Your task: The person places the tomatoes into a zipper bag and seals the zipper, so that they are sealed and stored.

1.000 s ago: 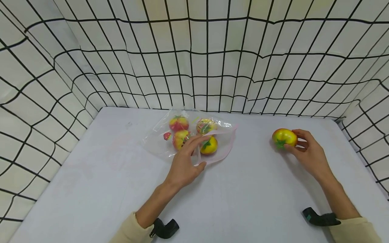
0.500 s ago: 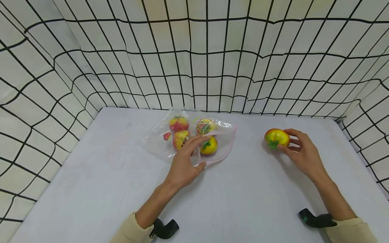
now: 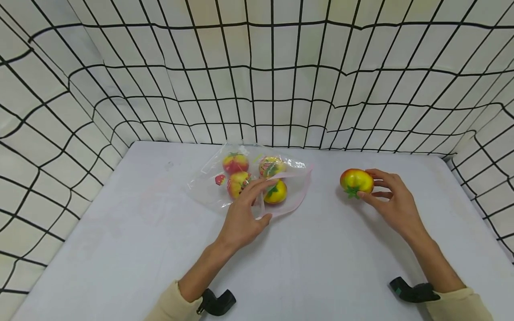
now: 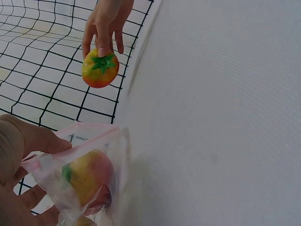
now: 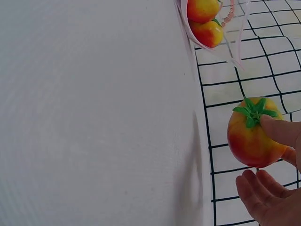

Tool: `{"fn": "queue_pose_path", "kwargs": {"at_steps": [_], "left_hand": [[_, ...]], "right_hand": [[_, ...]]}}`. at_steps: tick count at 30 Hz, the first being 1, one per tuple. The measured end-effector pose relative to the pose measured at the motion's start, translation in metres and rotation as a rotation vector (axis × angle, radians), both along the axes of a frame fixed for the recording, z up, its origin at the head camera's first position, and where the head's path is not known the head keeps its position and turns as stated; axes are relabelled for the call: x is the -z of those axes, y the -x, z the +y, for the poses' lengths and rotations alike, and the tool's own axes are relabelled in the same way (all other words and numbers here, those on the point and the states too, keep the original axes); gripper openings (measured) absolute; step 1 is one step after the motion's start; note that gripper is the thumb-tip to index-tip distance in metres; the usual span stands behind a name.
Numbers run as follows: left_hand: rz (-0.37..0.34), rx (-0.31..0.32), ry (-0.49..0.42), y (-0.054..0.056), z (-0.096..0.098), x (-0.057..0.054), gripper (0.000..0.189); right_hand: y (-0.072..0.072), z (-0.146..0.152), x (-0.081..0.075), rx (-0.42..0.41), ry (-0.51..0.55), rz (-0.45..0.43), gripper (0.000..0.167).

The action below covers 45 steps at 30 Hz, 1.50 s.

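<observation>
A tomato (image 3: pixel 356 180), yellow and red with green leaves at its stem, is pinched between the thumb and fingers of my right hand (image 3: pixel 395 200). It hangs a little above the table, its shadow below. My left hand (image 3: pixel 242 218) holds the pink-edged mouth of a clear plastic bag (image 3: pixel 298 200), which faces right. Several similar tomatoes lie inside, among them a yellow tomato (image 3: pixel 275 192) near the mouth and a red one (image 3: pixel 235 163) at the back. In the left wrist view the thumb (image 4: pixel 56 145) lies against the bag's pink rim; part of the fingers is hidden.
The white table (image 3: pixel 313 263) reaches back to a black wire grid (image 3: pixel 273 84) with white sheeting behind it. The grid also stands along the left and right sides. A black wrist device (image 3: pixel 218 303) sits at the left cuff, another device (image 3: pixel 413 290) at the right.
My right hand has moved left with the tomato, closer to the bag. My left hand and the bag have stayed in place.
</observation>
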State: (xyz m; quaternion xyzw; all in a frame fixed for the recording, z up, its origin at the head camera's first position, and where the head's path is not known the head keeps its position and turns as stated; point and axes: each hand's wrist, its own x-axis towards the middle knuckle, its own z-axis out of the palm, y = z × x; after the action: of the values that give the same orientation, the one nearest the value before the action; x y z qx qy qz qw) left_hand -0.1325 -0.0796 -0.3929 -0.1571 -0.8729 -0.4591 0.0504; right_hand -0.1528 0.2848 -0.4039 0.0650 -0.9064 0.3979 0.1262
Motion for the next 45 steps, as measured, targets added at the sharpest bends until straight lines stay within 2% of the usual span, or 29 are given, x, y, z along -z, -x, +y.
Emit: {"fn": "queue_pose_path", "kwargs": {"at_steps": [17, 25, 34, 45], "left_hand": [[0.003, -0.003, -0.006, 0.000, 0.000, -0.002, 0.071], [-0.005, -0.008, -0.004, -0.001, 0.000, -0.002, 0.072], [0.001, -0.002, -0.004, -0.001, 0.000, -0.001, 0.072], [0.002, 0.000, -0.001, -0.001, 0.000, -0.001, 0.073]], "right_hand": [[-0.004, -0.025, -0.004, -0.068, 0.058, 0.025, 0.064], [-0.005, -0.035, 0.001, -0.093, 0.053, 0.027, 0.063], [-0.006, -0.048, 0.000, -0.101, 0.080, -0.035, 0.065], [-0.005, -0.058, -0.001, -0.157, 0.114, -0.071, 0.059]]}}
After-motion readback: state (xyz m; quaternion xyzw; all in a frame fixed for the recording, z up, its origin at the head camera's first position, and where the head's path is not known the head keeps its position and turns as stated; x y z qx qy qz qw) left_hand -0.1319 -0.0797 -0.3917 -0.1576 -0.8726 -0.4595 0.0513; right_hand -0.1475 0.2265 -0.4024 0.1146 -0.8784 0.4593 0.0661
